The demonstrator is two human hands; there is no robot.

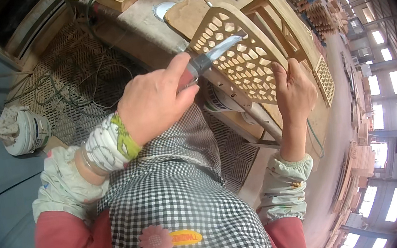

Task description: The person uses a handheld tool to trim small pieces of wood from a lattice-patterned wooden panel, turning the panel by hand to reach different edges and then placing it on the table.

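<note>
My left hand [151, 102] is closed around the red and black handle of a knife [200, 64]. Its silvery blade reaches up and right over the face of a pale wooden lattice panel [244, 70]. The panel is cut through with many angular holes and is tilted toward me. My right hand [295, 88] grips its right edge, thumb on the near side and fingers curled. Whether the blade touches the wood I cannot tell.
Behind the panel stands a wooden frame [286, 27] on the workbench [137, 19]. A white bucket [31, 131] with a rag sits on the left. Cables [61, 92] lie over the slatted floor mat [73, 50]. Stacked wood pieces [363, 157] line the right.
</note>
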